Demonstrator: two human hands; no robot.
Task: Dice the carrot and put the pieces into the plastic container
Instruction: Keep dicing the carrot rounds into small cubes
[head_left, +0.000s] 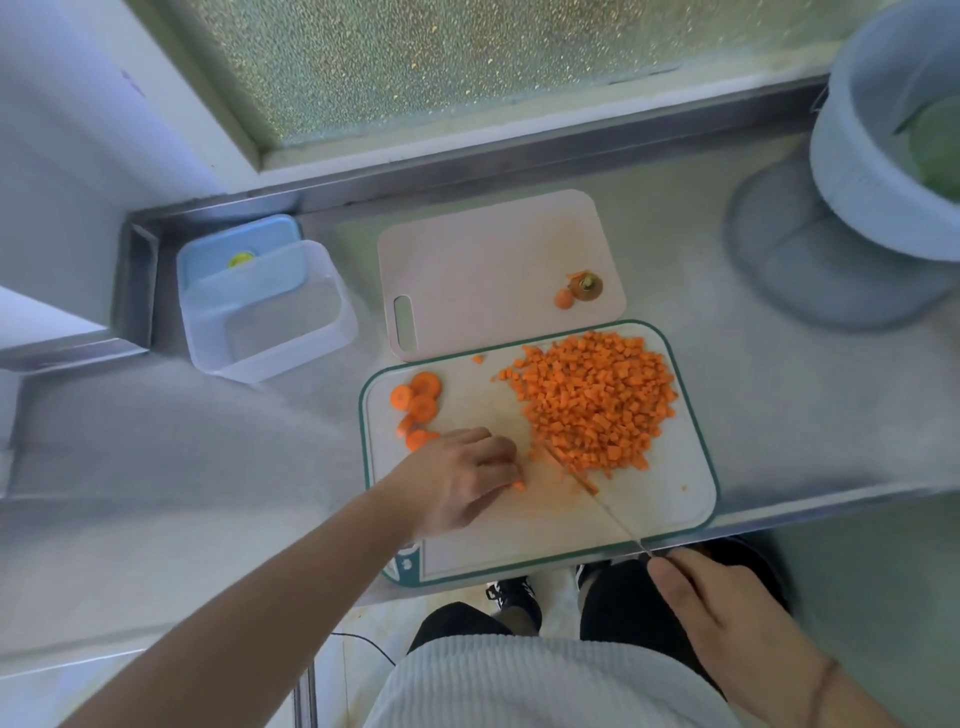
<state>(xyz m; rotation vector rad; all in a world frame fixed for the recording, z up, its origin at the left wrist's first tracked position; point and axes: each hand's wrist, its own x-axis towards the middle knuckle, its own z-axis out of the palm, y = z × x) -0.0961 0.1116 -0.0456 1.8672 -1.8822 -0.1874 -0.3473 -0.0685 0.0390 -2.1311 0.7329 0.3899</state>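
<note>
A: We start from the counter (779, 405) and the green-rimmed board (691, 499), where most of the carrot already lies as a heap of dice (592, 400) on the far right part. A few round slices (418, 402) wait at the board's left edge, and the plastic container (270, 317) stands open and bare off to the left, well apart from the heap.

B: So we are still dicing. How do we do it well?

A: We keep the knife (587, 486) tip down near the heap and rock the blade through the bit under our fingers, cutting strips first, then across, to match the cubes we have.

B: And our hands?

A: Our left hand (462, 480) arches over a small carrot piece (518, 485), fingers curled down on it, knuckles toward the blade. Our right hand (727, 618) sits past the board's near edge, fingers wrapped round the knife's handle, wrist low.
</note>
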